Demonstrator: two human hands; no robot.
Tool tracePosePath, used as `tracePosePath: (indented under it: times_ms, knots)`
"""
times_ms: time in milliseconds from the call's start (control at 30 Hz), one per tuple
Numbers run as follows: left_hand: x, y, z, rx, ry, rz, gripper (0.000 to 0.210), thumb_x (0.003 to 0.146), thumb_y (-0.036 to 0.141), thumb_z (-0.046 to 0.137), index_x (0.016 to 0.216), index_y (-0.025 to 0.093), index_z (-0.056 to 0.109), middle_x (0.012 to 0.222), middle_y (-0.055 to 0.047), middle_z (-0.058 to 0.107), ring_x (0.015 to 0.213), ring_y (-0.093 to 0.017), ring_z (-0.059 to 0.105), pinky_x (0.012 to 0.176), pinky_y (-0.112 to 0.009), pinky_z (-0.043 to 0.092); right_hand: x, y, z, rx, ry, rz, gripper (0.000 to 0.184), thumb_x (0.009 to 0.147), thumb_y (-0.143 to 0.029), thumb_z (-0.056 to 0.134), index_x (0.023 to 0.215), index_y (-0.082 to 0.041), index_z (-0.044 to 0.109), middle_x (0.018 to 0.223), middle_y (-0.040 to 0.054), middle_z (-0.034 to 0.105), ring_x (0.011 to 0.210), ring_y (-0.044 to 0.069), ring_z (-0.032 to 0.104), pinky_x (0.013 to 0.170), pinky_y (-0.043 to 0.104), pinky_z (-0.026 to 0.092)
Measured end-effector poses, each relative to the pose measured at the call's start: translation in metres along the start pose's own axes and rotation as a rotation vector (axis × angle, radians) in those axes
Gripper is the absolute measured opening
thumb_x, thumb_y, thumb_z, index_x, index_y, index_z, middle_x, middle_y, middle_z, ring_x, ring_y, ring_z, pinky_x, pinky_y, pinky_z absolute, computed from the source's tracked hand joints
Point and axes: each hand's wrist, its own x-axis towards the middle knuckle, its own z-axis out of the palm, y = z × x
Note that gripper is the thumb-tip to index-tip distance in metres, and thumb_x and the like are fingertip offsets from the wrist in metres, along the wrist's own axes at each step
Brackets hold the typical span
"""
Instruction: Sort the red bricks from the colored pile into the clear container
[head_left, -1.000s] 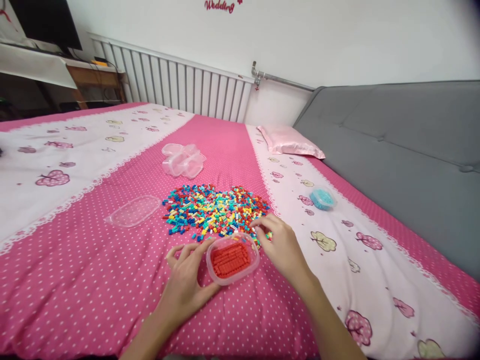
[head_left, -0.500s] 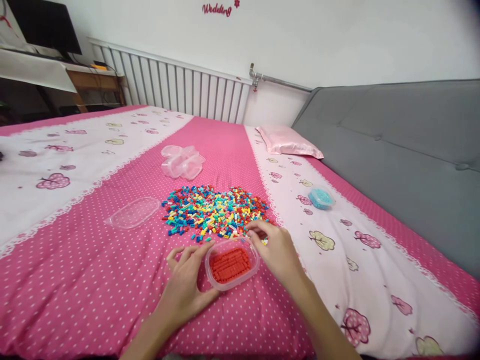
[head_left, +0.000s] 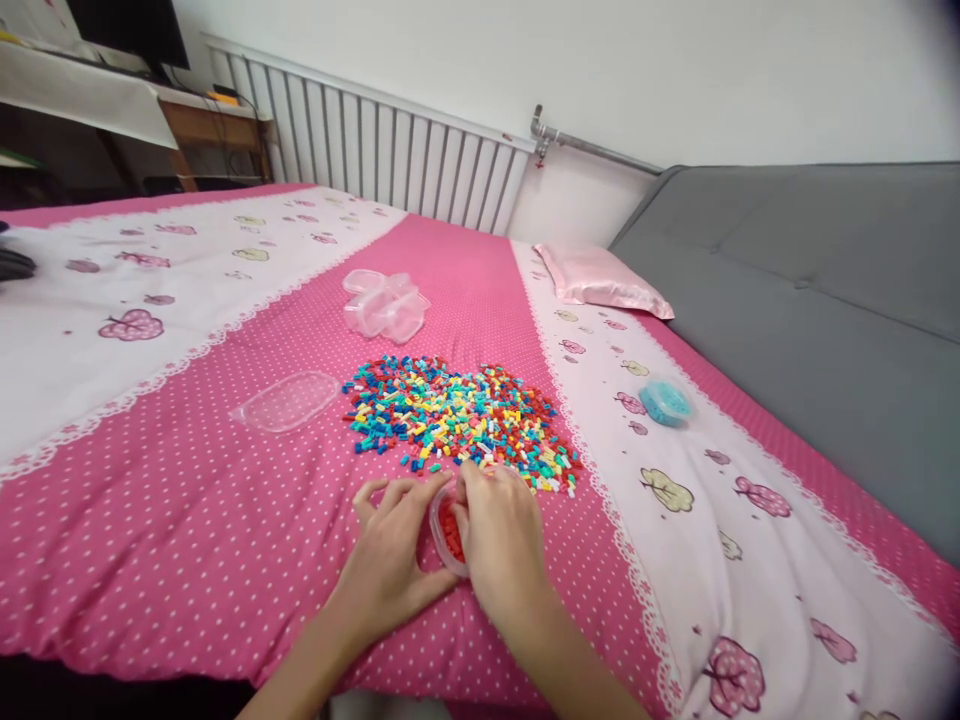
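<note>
— Container [head_left: 436, 535]: where does it sit on the bed [head_left: 187, 540]?

— Close to the bed's near edge, between the left hand [head_left: 390, 560] and the right hand [head_left: 502, 535]. Its curved left end shows, with red bricks [head_left: 450, 530] inside; the right hand hides the remainder.

— Which hand is nearer to it?

— Both are at it. The left grips it from the left side, thumb at the near rim and fingers at the far rim. The right lies across it from the right, fingers bent at the opening. Whether they pinch a brick cannot be told, the tips being hidden.

— Its long axis?

— Not to be read from the part in view. The pile of mixed bricks [head_left: 457, 420] gives a clearer line: long from side to side, slanting so that the end toward the headboard [head_left: 787, 250] comes closer to the bed's near edge.

— How do pile and container stand to one another?

— The pile lies just beyond the container, toward the bed's far edge. The right hand overlaps the pile's near margin in view; contact cannot be determined.

— Surrounding items?

— Clear lid [head_left: 289, 402], left of the pile; clear containers [head_left: 386, 305], beyond it; blue-filled tub [head_left: 666, 403], toward the headboard edge.
</note>
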Motion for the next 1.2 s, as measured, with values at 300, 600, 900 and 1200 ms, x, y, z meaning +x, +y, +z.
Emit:
tracePosePath:
  times_ms: [300,600,900,1200]
  knots:
    - [0.001,0.000,0.000,-0.033,-0.010,0.002,0.080,0.077,0.037,0.078,0.144,0.027,0.035,0.128,-0.008,0.069,0.110,-0.032,0.062,0.103,-0.050,0.028,-0.001,-0.003,0.002,-0.023,-0.008,0.011,0.022,0.093,-0.010,0.063,0.110,-0.023,0.070,0.097,0.0108,0.074,0.102,0.033,0.065,0.082,0.039,0.045]
    - [0.001,0.002,-0.001,-0.034,-0.008,-0.002,0.081,0.078,0.037,0.078,0.145,0.026,0.034,0.124,-0.007,0.069,0.111,-0.031,0.061,0.104,-0.049,0.026,-0.001,-0.001,-0.007,0.059,0.115,0.000,0.020,0.087,-0.006,0.073,0.091,-0.025,0.067,0.083,0.0020,0.071,0.086,0.025,0.064,0.072,0.031,0.039]
    - [0.001,0.004,-0.002,-0.042,-0.004,-0.020,0.075,0.077,0.034,0.076,0.142,0.026,0.037,0.121,-0.006,0.069,0.109,-0.031,0.061,0.102,-0.048,0.026,-0.004,-0.001,0.000,0.007,0.133,-0.057,0.016,0.092,-0.010,0.070,0.091,-0.026,0.068,0.084,0.0033,0.071,0.087,0.026,0.064,0.073,0.033,0.040]
    - [0.002,0.004,-0.001,-0.056,-0.013,-0.026,0.080,0.076,0.032,0.076,0.144,0.027,0.034,0.125,-0.006,0.068,0.110,-0.031,0.060,0.103,-0.049,0.025,-0.006,-0.002,0.000,-0.020,0.124,-0.083,0.024,0.093,-0.009,0.068,0.108,-0.027,0.071,0.087,0.0052,0.072,0.090,0.027,0.064,0.075,0.034,0.041]
